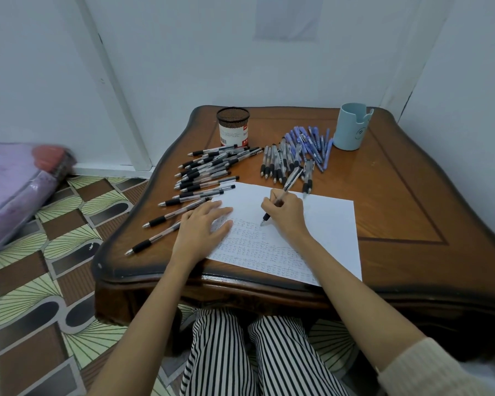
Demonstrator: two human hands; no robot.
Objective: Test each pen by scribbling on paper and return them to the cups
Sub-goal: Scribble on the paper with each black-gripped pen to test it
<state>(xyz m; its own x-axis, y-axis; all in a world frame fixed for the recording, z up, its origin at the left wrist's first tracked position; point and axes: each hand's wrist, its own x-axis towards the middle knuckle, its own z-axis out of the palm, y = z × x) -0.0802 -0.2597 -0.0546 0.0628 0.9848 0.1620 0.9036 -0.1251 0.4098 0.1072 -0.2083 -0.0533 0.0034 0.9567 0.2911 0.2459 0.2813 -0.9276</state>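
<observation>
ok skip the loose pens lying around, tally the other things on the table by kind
cups: 2, black mesh cup and light blue cup
sheets of paper: 1
pens in use: 1, the pen in the right hand
total: 4

The table (383,195) was glossy brown; the cup (350,127) at upper right pale blue; trousers (255,358) at bottom black-and-white striped.

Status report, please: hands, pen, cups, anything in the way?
Right hand grips pen, tip on paper. Left hand flat, fingers on paper. No pens stick out of mesh cup or blue cup; loose pens lie on table. Nothing blocks.
</observation>
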